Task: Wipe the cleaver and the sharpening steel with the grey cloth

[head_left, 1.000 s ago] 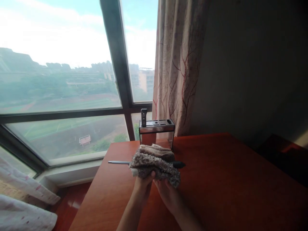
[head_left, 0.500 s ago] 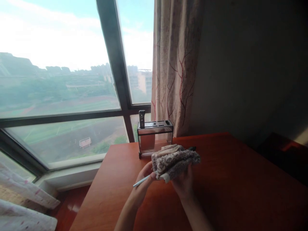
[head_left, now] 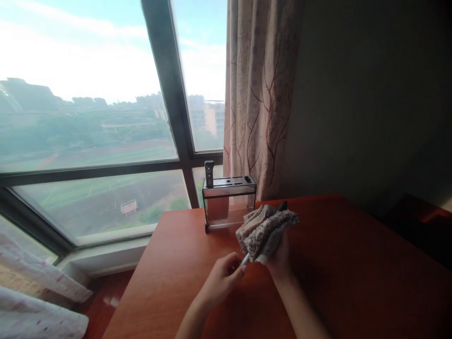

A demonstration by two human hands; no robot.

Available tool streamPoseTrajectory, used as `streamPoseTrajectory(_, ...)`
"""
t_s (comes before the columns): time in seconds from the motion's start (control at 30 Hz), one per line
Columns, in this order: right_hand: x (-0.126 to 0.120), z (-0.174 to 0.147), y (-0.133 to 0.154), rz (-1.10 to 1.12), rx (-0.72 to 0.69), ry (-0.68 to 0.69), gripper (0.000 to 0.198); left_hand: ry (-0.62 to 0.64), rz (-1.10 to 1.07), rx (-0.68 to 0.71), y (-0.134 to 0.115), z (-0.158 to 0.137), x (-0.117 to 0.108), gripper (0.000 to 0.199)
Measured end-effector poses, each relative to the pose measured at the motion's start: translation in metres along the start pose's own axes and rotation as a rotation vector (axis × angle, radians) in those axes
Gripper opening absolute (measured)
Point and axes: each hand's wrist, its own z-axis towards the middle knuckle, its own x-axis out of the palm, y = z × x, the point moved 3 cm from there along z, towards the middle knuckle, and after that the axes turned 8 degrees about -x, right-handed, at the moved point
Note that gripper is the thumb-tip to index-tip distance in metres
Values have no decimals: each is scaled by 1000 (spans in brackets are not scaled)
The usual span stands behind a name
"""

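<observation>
A folded grey-brown fluffy towel point(head_left: 266, 233) is wrapped around a slim, knife-like thing. Its pale silvery end point(head_left: 245, 260) sticks out at the lower left and its dark end point(head_left: 282, 206) at the upper right; the towel hides the middle. My left hand point(head_left: 224, 275) is closed, thumb and fingers pinching the silvery end. From below and the right, my right hand point(head_left: 280, 259) grips the towel, its fingers mostly hidden behind the cloth. Just beyond stands a clear, black-edged slotted holder point(head_left: 229, 188), like a knife block, with one dark handle point(head_left: 209, 174) upright in it.
The reddish-brown wooden table point(head_left: 176, 263) extends under my hands, its left edge slanting towards me. Behind it are a large window point(head_left: 88, 117) and a patterned curtain point(head_left: 261, 94). Another pale curtain point(head_left: 42, 301) hangs at lower left. A dark wall point(head_left: 363, 94) fills the right.
The towel and the slim thing have moved right and tilted more steeply. My left hand now sits lower, at the silvery end, apart from the towel; less of that end shows.
</observation>
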Motion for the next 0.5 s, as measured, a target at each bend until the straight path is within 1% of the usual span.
streamPoseTrajectory(0.1, 1, -5, -11, 84, 109, 68, 65, -97, 86, 59, -1, 2, 2, 34)
streamPoseTrajectory(0.17, -1, -6, -16, 98, 140, 78, 63, -149, 105, 63, 0, 3, 0, 36)
streamPoseTrajectory(0.23, -2, -5, -20, 89, 142, 70, 56, -173, 106, 77, -1, 3, 0, 37)
streamPoseTrajectory(0.3, -4, -3, -22, 54, 118, 39, 52, -154, 74, 81, 0, 3, 0, 37)
streamPoseTrajectory(0.33, -5, -1, -22, 25, 94, 13, 53, -137, 41, 67, 1, 3, 1, 38)
streamPoseTrajectory(0.43, -9, 3, -18, -114, -18, -88, 58, -83, -84, -2, 6, 3, 3, 42)
streamPoseTrajectory(0.5, -13, 5, -13, -241, -114, -140, 54, -55, -159, -36, 9, 4, 3, 44)
